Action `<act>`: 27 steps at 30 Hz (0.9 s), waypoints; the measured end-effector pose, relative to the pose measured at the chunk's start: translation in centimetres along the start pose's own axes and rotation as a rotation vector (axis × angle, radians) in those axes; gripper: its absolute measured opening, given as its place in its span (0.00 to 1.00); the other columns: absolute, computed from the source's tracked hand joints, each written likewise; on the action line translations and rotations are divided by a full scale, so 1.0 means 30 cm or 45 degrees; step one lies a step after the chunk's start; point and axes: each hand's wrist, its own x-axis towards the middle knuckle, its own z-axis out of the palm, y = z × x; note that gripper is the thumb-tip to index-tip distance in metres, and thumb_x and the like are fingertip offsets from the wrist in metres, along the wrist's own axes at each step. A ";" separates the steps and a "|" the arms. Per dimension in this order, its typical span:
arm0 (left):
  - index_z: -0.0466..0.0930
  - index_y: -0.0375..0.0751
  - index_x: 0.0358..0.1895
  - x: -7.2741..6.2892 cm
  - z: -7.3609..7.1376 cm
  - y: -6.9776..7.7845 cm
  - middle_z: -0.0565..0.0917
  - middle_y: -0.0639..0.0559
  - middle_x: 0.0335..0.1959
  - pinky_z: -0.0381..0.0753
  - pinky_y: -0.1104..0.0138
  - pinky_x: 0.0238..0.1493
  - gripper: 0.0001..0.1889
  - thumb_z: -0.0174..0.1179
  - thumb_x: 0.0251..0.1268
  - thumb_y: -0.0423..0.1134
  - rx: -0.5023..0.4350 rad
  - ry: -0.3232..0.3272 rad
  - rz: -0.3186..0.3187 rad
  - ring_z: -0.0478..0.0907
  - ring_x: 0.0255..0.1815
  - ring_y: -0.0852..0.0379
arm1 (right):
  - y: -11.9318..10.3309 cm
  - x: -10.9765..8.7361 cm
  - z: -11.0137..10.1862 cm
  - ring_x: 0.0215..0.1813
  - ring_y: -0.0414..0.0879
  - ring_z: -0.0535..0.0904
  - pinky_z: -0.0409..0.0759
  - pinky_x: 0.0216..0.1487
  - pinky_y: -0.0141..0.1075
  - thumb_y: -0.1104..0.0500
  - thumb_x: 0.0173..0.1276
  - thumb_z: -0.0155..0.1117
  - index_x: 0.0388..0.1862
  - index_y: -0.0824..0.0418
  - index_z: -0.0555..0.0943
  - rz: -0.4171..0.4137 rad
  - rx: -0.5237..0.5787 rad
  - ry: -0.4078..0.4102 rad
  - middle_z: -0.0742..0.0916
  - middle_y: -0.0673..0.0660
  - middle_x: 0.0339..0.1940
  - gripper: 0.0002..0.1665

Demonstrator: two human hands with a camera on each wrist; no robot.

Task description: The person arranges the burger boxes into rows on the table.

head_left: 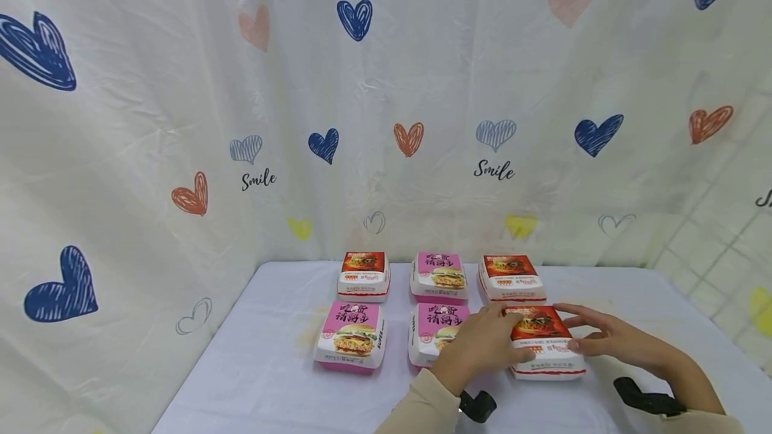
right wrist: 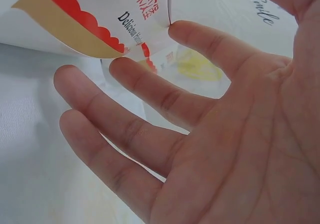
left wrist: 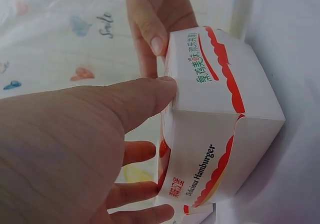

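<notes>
A red-topped white hamburger box [head_left: 547, 351] stands at the front right of the table, between both hands. My left hand [head_left: 484, 341] touches its left side. In the left wrist view the left thumb lies at the upper edge of the hamburger box [left wrist: 215, 83], with the other fingers spread near its far side. From the right, my right hand [head_left: 621, 339] reaches over with its thumb at the near corner. The right wrist view shows the right hand [right wrist: 215, 129] with its palm bare and fingers extended, two fingertips at the box edge.
Directly behind stands another red-topped box [head_left: 512, 280]. A pink box [head_left: 428, 327], partly covered by the left hand, is to the left. More boxes [head_left: 351, 339] stand in two rows on the white table [head_left: 241, 367]. A heart-printed curtain [head_left: 422, 72] hangs behind.
</notes>
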 end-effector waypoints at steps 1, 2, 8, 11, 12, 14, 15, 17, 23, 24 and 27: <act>0.69 0.75 0.71 0.002 0.001 -0.002 0.68 0.65 0.75 0.78 0.59 0.64 0.34 0.64 0.60 0.70 -0.007 0.001 0.002 0.73 0.68 0.61 | 0.001 0.000 -0.001 0.65 0.68 0.74 0.77 0.52 0.66 0.47 0.73 0.61 0.83 0.62 0.52 -0.003 -0.004 0.001 0.69 0.79 0.72 0.48; 0.69 0.76 0.71 0.004 0.001 -0.004 0.68 0.66 0.75 0.79 0.59 0.64 0.34 0.64 0.60 0.70 -0.016 0.003 0.005 0.73 0.69 0.61 | 0.003 -0.001 -0.001 0.65 0.68 0.74 0.78 0.52 0.65 0.47 0.73 0.61 0.83 0.62 0.52 -0.001 -0.006 0.001 0.70 0.79 0.72 0.47; 0.67 0.73 0.74 -0.009 -0.035 -0.044 0.69 0.67 0.74 0.79 0.58 0.65 0.35 0.62 0.63 0.68 -0.139 0.056 0.078 0.70 0.72 0.63 | 0.017 -0.006 -0.005 0.68 0.71 0.71 0.80 0.52 0.63 0.48 0.77 0.57 0.83 0.65 0.50 -0.005 0.005 -0.010 0.70 0.78 0.71 0.46; 0.67 0.70 0.74 -0.033 -0.099 -0.073 0.70 0.65 0.74 0.78 0.57 0.67 0.33 0.60 0.67 0.66 -0.226 0.102 0.111 0.70 0.74 0.61 | 0.020 -0.003 -0.005 0.67 0.69 0.74 0.83 0.53 0.59 0.50 0.78 0.56 0.82 0.68 0.50 -0.035 0.021 0.006 0.70 0.80 0.71 0.44; 0.68 0.69 0.74 -0.040 -0.125 -0.083 0.71 0.64 0.74 0.78 0.57 0.67 0.32 0.60 0.68 0.66 -0.263 0.117 0.116 0.70 0.74 0.60 | 0.020 -0.003 -0.006 0.66 0.68 0.74 0.83 0.53 0.58 0.51 0.78 0.57 0.81 0.68 0.51 -0.039 0.024 0.017 0.70 0.80 0.70 0.44; 0.68 0.68 0.74 -0.058 -0.174 -0.104 0.71 0.63 0.74 0.77 0.56 0.69 0.31 0.59 0.70 0.65 -0.321 0.168 0.117 0.70 0.75 0.59 | 0.020 -0.002 -0.008 0.65 0.68 0.76 0.84 0.53 0.56 0.51 0.78 0.57 0.81 0.69 0.52 -0.041 0.024 0.046 0.71 0.81 0.69 0.43; 0.69 0.68 0.73 -0.068 -0.197 -0.115 0.72 0.64 0.74 0.76 0.55 0.69 0.30 0.59 0.70 0.64 -0.344 0.196 0.114 0.70 0.75 0.59 | 0.020 -0.001 -0.009 0.65 0.67 0.76 0.84 0.53 0.56 0.51 0.77 0.58 0.81 0.69 0.53 -0.031 0.023 0.066 0.72 0.80 0.69 0.43; 0.70 0.67 0.72 -0.086 -0.240 -0.143 0.73 0.64 0.74 0.74 0.54 0.71 0.28 0.59 0.71 0.62 -0.388 0.254 0.115 0.69 0.76 0.58 | 0.022 0.000 -0.013 0.64 0.67 0.77 0.84 0.52 0.55 0.51 0.77 0.59 0.80 0.69 0.53 -0.018 0.022 0.094 0.72 0.80 0.68 0.43; 0.73 0.63 0.71 -0.155 -0.349 -0.283 0.76 0.62 0.72 0.74 0.53 0.71 0.26 0.60 0.72 0.58 -0.356 0.385 0.102 0.70 0.76 0.57 | 0.029 0.003 -0.025 0.61 0.65 0.79 0.85 0.51 0.55 0.52 0.77 0.58 0.80 0.69 0.55 0.006 0.000 0.148 0.74 0.79 0.67 0.42; 0.73 0.63 0.71 -0.167 -0.363 -0.311 0.76 0.61 0.71 0.75 0.53 0.70 0.26 0.61 0.72 0.58 -0.333 0.398 0.092 0.71 0.75 0.57 | 0.029 0.001 -0.025 0.61 0.65 0.79 0.85 0.51 0.56 0.52 0.78 0.57 0.80 0.70 0.55 -0.006 -0.017 0.158 0.74 0.80 0.67 0.41; 0.74 0.59 0.71 -0.199 -0.392 -0.403 0.77 0.58 0.71 0.76 0.51 0.69 0.26 0.62 0.72 0.57 -0.263 0.439 0.052 0.73 0.74 0.53 | 0.028 -0.005 -0.023 0.60 0.68 0.79 0.84 0.49 0.58 0.49 0.80 0.55 0.79 0.70 0.56 -0.027 -0.090 0.248 0.73 0.80 0.68 0.40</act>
